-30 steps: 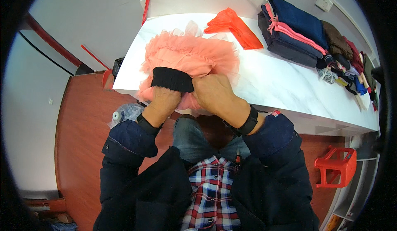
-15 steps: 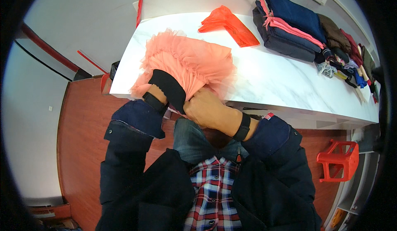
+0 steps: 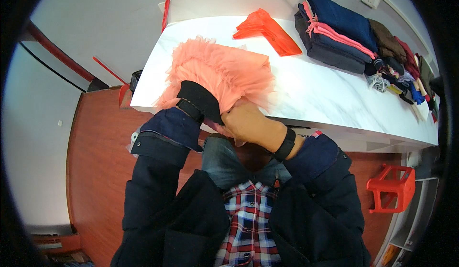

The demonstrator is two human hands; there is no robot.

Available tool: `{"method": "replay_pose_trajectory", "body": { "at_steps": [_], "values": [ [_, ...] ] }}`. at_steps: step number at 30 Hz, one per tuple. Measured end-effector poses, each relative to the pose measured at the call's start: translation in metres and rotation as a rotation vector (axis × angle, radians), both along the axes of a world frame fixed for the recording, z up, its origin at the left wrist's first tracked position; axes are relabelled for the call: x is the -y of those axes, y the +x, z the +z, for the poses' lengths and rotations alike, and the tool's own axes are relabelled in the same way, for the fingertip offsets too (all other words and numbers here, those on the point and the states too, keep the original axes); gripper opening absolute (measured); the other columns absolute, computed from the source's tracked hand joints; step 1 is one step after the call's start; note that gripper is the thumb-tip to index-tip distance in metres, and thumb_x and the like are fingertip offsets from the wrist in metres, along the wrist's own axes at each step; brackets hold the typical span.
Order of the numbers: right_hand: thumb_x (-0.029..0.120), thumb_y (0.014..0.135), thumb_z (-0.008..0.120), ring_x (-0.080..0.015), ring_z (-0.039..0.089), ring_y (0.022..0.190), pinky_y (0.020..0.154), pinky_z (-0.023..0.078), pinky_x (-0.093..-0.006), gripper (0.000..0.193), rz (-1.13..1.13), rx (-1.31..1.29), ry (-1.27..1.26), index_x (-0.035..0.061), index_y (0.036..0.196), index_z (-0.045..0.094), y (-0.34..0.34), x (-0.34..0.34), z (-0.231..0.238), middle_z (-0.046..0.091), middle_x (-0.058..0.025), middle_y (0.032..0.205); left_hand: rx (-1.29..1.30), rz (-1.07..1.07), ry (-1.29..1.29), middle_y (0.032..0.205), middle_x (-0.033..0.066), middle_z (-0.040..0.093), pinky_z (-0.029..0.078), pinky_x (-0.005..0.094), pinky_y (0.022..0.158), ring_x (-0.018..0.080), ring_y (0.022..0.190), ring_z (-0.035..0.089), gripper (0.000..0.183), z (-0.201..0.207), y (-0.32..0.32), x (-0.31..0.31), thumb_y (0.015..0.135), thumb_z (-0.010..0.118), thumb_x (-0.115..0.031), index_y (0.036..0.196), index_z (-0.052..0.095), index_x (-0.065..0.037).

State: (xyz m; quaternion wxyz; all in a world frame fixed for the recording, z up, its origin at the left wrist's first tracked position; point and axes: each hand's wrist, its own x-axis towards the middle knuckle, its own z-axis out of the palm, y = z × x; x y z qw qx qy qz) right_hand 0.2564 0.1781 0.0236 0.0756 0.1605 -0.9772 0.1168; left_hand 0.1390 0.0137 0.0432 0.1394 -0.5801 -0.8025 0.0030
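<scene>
A peach tulle skirt lies at the front left of the white table, its ruffled layers spread away from me. Its black elastic waistband faces me, close to the table's front edge. My left hand has gone in through the waistband, so its fingers are hidden; only the strapped left wrist shows. At the right end of the waistband, my right hand is closed, gripping the skirt's edge. A bit of pinkish cloth shows beneath the band, between my hands.
Folded dark trousers and pink cloth are stacked at the back right, beside a heap of small mixed garments. A flat orange-red plastic bag lies behind the skirt. A red stool stands on the floor at right.
My left forearm has moved up and right, with the hand deeper inside the waistband. My right hand still grips the skirt's edge and has shifted slightly right in the picture.
</scene>
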Motion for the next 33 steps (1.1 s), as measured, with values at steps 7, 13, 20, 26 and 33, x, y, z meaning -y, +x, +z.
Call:
{"method": "replay_pose_trajectory", "body": {
  "at_steps": [7,13,20,26,33],
  "values": [
    [0.031,0.085,0.068,-0.0379,0.074,0.071,0.064,0.057,-0.0483,0.028,-0.122,-0.063,-0.063,0.0049,0.079,0.076,-0.008,-0.023,0.007,0.071,-0.0199,0.072,-0.019,0.021,-0.004,0.093,0.0149,0.075,0.057,0.0407,0.073,0.0337,0.083,0.073,0.017,-0.009,-0.003,-0.019,0.087,0.066,-0.021,0.098,0.074,-0.01],
    [0.02,0.084,0.065,-0.0368,0.074,0.072,0.065,0.057,-0.0486,0.017,-0.161,-0.142,-0.019,0.0051,0.081,0.072,-0.006,-0.029,0.002,0.072,-0.0203,0.074,-0.031,0.056,-0.133,0.094,0.0148,0.075,0.058,0.0391,0.075,0.0336,0.084,0.073,0.017,-0.006,0.043,0.039,0.088,0.066,-0.019,0.098,0.074,-0.01],
    [0.018,0.083,0.069,-0.0375,0.07,0.07,0.068,0.056,-0.0464,0.016,-0.188,-0.074,0.04,0.0031,0.089,0.068,0.006,-0.037,0.019,0.069,-0.0181,0.071,-0.032,0.082,0.127,0.088,0.0147,0.074,0.059,0.0387,0.07,0.0302,0.079,0.074,0.018,-0.035,0.01,0.052,0.089,0.063,-0.013,0.103,0.072,-0.006],
    [0.019,0.08,0.069,-0.0304,0.073,0.066,0.065,0.056,-0.0405,0.01,-0.147,-0.127,0.207,0.0092,0.082,0.069,0.012,-0.043,0.011,0.07,-0.0119,0.068,-0.009,0.099,0.146,0.088,0.0151,0.074,0.06,0.0392,0.069,0.0308,0.077,0.074,0.018,-0.038,-0.054,0.028,0.09,0.062,-0.012,0.103,0.071,-0.006],
    [0.018,0.085,0.065,-0.0304,0.072,0.065,0.061,0.055,-0.0439,0.01,-0.294,-0.226,0.2,0.0082,0.084,0.068,0.0,-0.062,-0.003,0.07,-0.0124,0.067,0.04,0.086,0.142,0.087,0.0157,0.074,0.06,0.0397,0.067,0.0314,0.076,0.074,0.017,-0.04,-0.067,0.002,0.09,0.061,-0.011,0.103,0.071,-0.005]
  ]
}}
